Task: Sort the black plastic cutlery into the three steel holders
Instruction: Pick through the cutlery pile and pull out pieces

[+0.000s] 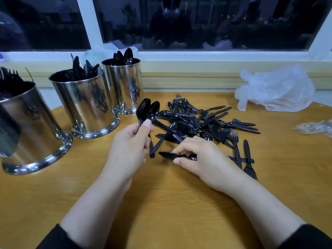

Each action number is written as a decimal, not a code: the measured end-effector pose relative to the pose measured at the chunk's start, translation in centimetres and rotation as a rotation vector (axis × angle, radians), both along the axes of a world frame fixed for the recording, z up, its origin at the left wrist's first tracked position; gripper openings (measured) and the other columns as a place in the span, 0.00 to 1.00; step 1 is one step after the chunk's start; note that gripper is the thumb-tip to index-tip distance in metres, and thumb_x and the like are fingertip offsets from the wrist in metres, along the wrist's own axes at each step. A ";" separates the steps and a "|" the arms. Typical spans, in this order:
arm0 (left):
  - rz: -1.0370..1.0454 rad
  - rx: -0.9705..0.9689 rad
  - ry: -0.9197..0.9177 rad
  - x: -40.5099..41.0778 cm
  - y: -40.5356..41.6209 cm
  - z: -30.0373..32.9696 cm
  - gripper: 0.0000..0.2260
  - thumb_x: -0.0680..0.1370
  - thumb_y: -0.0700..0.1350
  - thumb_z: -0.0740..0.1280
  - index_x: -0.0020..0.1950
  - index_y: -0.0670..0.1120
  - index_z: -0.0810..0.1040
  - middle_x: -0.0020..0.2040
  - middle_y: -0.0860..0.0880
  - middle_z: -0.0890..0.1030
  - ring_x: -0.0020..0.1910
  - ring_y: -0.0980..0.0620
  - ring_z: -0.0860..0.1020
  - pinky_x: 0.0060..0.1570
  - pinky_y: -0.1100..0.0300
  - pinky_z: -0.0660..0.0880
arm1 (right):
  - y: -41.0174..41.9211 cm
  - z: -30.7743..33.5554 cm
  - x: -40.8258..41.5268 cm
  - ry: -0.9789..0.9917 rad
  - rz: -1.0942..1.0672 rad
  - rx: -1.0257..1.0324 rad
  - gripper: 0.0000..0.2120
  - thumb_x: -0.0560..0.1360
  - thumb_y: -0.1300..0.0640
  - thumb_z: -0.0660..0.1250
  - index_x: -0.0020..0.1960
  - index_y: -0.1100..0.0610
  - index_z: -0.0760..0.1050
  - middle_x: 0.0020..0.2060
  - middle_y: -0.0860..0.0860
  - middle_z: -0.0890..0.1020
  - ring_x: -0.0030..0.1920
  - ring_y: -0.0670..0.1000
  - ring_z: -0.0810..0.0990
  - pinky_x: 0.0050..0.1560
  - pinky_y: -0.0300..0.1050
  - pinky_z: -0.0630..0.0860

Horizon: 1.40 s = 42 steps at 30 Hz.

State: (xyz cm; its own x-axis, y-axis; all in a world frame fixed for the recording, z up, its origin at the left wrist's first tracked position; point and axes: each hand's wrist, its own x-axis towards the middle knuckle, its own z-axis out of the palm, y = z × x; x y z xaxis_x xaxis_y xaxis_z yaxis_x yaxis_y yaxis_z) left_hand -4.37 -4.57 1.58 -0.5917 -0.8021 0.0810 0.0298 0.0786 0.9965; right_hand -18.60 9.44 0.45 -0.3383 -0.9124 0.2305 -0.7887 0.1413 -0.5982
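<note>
Now | left hand (132, 141) grips spoons (148, 110) | right hand (201, 155) pinches spoon (168, 155) at pile's (203, 119) near edge

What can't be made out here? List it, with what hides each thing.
Head view only:
- Nearest steel holder: cut off by the left edge; its contents are only partly seen.
- Spoon pinched by the right hand: its handle is hidden under the fingers.
- Bundle of spoons in the left hand: count unclear, bowls overlap.
- Cutlery pile: lower pieces buried, uncountable.
- Clear scrap at right edge: blurred.
</note>
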 end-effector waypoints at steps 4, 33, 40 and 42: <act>-0.012 -0.048 -0.022 -0.1 0.3 -0.1 0.17 0.84 0.56 0.62 0.51 0.42 0.77 0.34 0.49 0.70 0.27 0.52 0.65 0.25 0.60 0.62 | 0.3 1.2 0.0 -0.239 -0.122 -0.161 0.02 0.75 0.50 0.74 0.45 0.44 0.82 0.37 0.42 0.80 0.38 0.41 0.76 0.39 0.32 0.71; -0.183 0.105 -0.049 -4.4 4.3 -0.7 0.10 0.82 0.54 0.67 0.49 0.48 0.74 0.33 0.53 0.68 0.28 0.55 0.61 0.24 0.62 0.57 | 5.1 2.7 -5.9 -0.056 -0.539 0.034 0.08 0.78 0.46 0.70 0.42 0.47 0.81 0.35 0.45 0.81 0.36 0.43 0.77 0.33 0.40 0.70; -0.158 0.068 -0.045 -4.5 4.3 -1.1 0.13 0.82 0.55 0.66 0.49 0.45 0.71 0.34 0.51 0.67 0.28 0.54 0.62 0.25 0.60 0.59 | 3.0 0.6 -5.6 0.098 -0.549 0.277 0.10 0.77 0.42 0.70 0.42 0.46 0.81 0.35 0.44 0.77 0.40 0.48 0.78 0.42 0.47 0.76; -0.153 0.064 -0.039 -4.5 4.2 -1.2 0.14 0.82 0.55 0.66 0.49 0.46 0.70 0.33 0.51 0.67 0.28 0.54 0.62 0.25 0.59 0.59 | 2.4 0.5 -5.4 0.101 -0.571 0.321 0.13 0.76 0.40 0.70 0.39 0.47 0.79 0.33 0.44 0.78 0.42 0.51 0.79 0.48 0.49 0.76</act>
